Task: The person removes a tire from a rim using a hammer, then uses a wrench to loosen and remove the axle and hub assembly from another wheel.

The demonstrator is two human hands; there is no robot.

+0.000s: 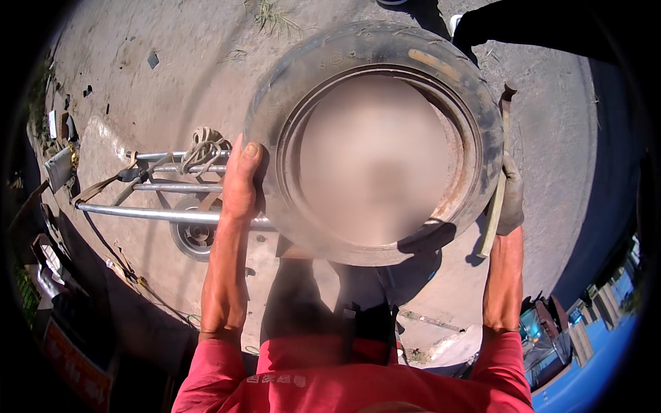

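Note:
A worn black tyre (275,96) is raised in front of me between my two hands. A rusty brown ring (469,148) lines its inner edge, and the middle of its opening is blurred. My left hand (242,175), bare, grips the tyre's left side, thumb toward me and fingers mostly hidden behind it. In a grey glove, my right hand (510,196) is closed around the pale wooden handle of a hammer (494,213) at the tyre's right side. The hammer's metal head points away from me. Whether the right fingers also press on the tyre is hidden.
A metal-tube hand cart (172,215) lies at the left, with a small wheel (196,230) and a bundled rope (204,148). Another person's dark-clothed leg (530,31) reaches in at the far right. Scattered debris (62,165) lines the left edge of the concrete ground.

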